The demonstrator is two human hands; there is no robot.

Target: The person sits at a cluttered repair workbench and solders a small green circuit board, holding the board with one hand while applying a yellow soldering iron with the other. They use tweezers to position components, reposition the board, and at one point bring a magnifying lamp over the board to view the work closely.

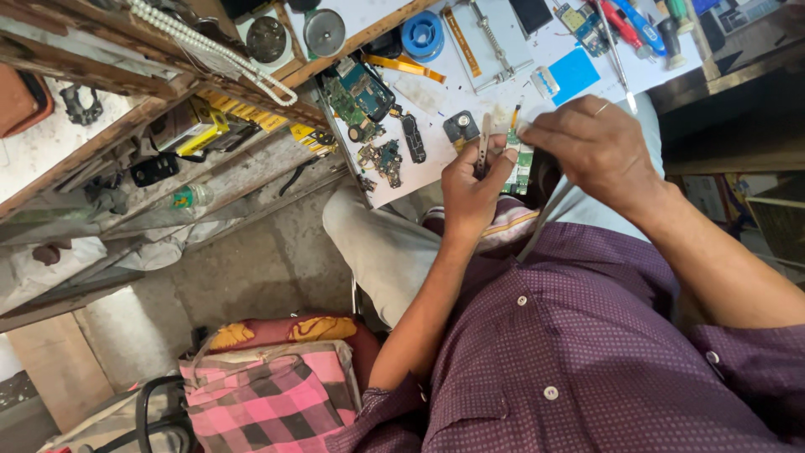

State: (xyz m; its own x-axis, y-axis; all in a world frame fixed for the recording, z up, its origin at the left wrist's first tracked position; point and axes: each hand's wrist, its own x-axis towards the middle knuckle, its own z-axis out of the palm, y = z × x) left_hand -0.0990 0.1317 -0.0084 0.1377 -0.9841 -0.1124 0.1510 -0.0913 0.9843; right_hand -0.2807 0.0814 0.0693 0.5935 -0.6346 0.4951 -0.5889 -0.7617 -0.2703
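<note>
My left hand (pixel 472 186) grips a pair of metal tweezers (pixel 483 153), tips pointing up at the near edge of the white worktable (pixel 436 172). My right hand (pixel 592 144) pinches a small green circuit board (pixel 521 159) just right of the tweezers; a ring shows on one finger. The two hands almost touch over the board. A small square camera module (pixel 461 127) lies on the table just above my left hand.
Several circuit boards (pixel 360 94), a blue solder spool (pixel 422 33), a blue pad (pixel 576 73), screwdrivers (pixel 629 25) and a metal clamp (pixel 490 42) lie on the table. Cluttered wooden shelves (pixel 168 101) stand at the left. A pink checked bag (pixel 268 398) rests on the floor.
</note>
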